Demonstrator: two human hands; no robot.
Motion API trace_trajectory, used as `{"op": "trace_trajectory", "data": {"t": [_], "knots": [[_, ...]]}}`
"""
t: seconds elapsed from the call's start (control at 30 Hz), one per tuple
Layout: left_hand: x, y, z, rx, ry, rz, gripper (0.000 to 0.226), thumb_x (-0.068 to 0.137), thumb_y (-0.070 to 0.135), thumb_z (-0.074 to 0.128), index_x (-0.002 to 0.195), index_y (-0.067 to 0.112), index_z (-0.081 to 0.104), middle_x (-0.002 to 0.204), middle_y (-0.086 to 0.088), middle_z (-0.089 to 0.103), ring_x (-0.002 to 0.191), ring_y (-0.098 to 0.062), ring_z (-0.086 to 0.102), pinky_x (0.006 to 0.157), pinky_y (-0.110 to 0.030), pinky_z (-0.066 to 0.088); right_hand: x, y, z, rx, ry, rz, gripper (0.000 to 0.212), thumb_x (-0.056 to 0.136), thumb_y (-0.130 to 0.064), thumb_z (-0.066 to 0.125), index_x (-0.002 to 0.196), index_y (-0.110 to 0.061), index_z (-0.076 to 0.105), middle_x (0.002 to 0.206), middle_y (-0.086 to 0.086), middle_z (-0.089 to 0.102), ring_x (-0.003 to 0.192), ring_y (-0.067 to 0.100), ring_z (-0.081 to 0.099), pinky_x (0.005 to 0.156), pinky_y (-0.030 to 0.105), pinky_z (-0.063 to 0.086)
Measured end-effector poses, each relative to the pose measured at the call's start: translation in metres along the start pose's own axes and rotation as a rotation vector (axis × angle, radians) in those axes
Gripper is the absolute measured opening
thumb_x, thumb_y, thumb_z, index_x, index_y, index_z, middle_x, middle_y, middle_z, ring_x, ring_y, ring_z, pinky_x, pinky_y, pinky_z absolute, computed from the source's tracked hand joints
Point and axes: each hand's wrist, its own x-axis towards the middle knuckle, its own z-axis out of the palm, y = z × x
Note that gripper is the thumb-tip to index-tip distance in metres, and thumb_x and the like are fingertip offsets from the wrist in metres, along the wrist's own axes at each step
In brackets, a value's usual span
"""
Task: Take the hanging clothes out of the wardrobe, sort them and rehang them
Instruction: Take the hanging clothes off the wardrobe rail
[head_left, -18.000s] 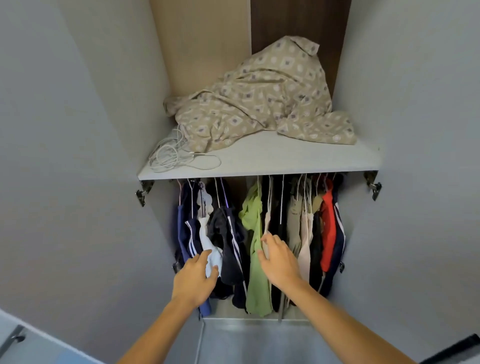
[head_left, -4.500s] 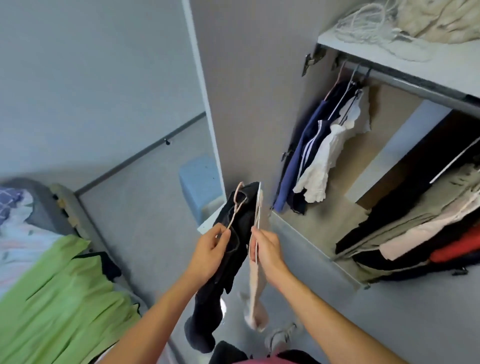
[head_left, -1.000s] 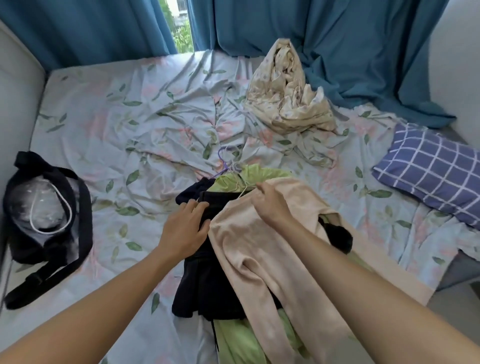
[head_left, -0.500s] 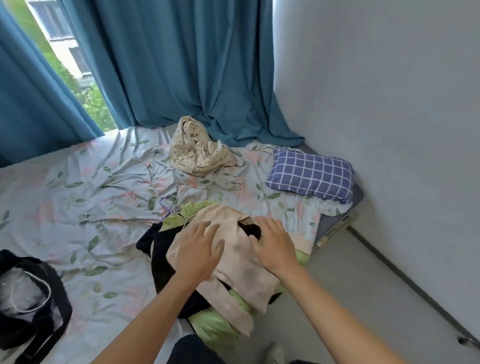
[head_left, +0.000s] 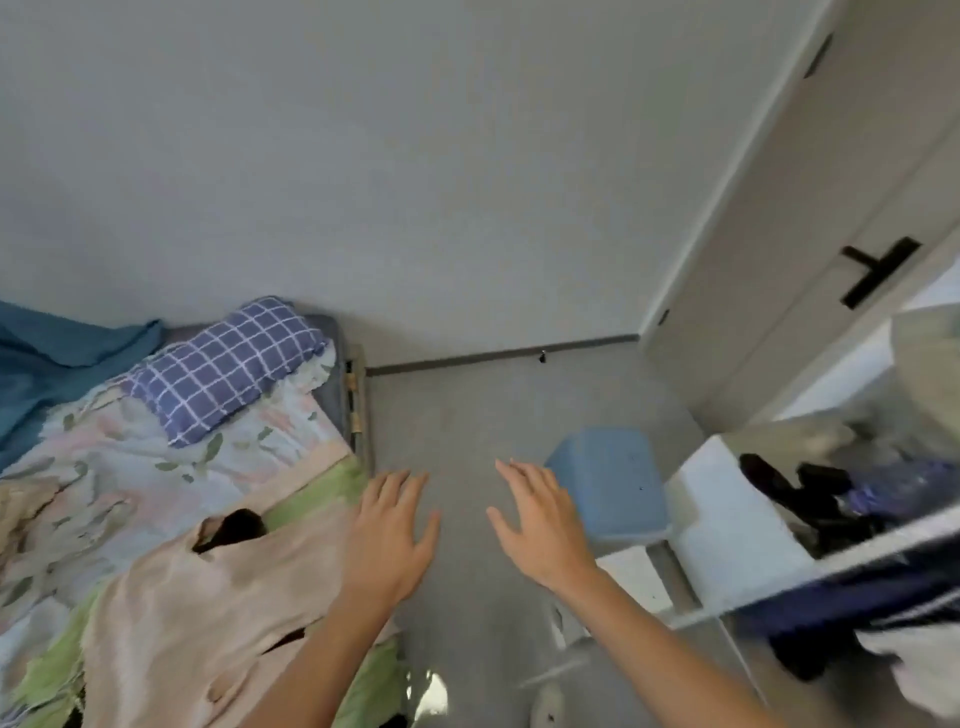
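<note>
Both hands, the left hand (head_left: 387, 540) and the right hand (head_left: 540, 530), are hanging over the floor with fingers spread and holding nothing. Judging by the peach garment (head_left: 208, 613) lying over green and black clothes on the bed (head_left: 93, 467), removal is under way. Next comes reaching into the wardrobe (head_left: 737, 545), where dark clothes (head_left: 831, 613) are hanging, blurred.

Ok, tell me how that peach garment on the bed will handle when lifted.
The peach garment lies creased and draped over the pile, so it is probably floppy and would sag. It looks thin, so likely light. Its edge overhangs the bed, so it might slide off.
</note>
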Motion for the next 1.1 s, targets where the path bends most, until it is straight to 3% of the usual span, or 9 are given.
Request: {"op": "trace_trajectory", "data": {"t": [0.17,0.5,0.67,0.8,1.1], "knots": [[0.005,0.13,0.031,-0.035,-0.082,0.298,0.058,0.093,0.054,0.047,0.14,0.023,0.062,0.142,-0.001,0.06,0.131,-0.027,0.054,0.096,-0.045,0.053,-0.104,0.089,-0.055,0.053,0.135,0.277,0.066,0.097,-0.057,0.038,0.154,-0.025,0.045,0.15,-0.008,0.05,0.139,0.017,0.043,0.111,0.039,0.044],[-0.073,0.362,0.105,-0.137,-0.191,0.712,0.055,0.093,0.05,0.049,0.139,0.022,0.063,0.14,0.0,0.062,0.128,-0.025,0.055,0.092,-0.045,0.053,-0.323,0.212,-0.134,0.014,0.396,0.661,0.059,0.1,-0.052,0.045,0.153,-0.026,0.046,0.15,-0.012,0.048,0.138,0.011,0.042,0.111,0.036,0.044],[-0.13,0.466,0.141,-0.104,-0.246,0.846,0.057,0.094,0.052,0.046,0.142,0.024,0.059,0.139,0.002,0.06,0.127,-0.025,0.052,0.094,-0.044,0.05,-0.425,0.268,-0.169,0.013,0.493,0.795,0.066,0.098,-0.056,0.037,0.155,-0.025,0.044,0.151,-0.011,0.047,0.139,0.013,0.04,0.112,0.037,0.043],[-0.168,0.536,0.171,-0.108,-0.273,0.919,0.057,0.094,0.052,0.046,0.143,0.024,0.058,0.137,0.003,0.06,0.124,-0.023,0.052,0.087,-0.043,0.052,-0.494,0.305,-0.19,-0.017,0.519,0.869,0.06,0.102,-0.049,0.047,0.156,-0.026,0.041,0.154,-0.012,0.044,0.141,0.013,0.039,0.113,0.035,0.042],[-0.207,0.642,0.229,-0.078,-0.421,1.041,0.063,0.096,0.056,0.038,0.151,0.028,0.052,0.146,0.006,0.057,0.133,-0.021,0.05,0.092,-0.041,0.053,-0.583,0.378,-0.219,0.009,0.612,1.054,0.058,0.102,-0.045,0.052,0.155,-0.024,0.043,0.15,-0.01,0.047,0.141,0.013,0.04,0.113,0.037,0.043]]}}
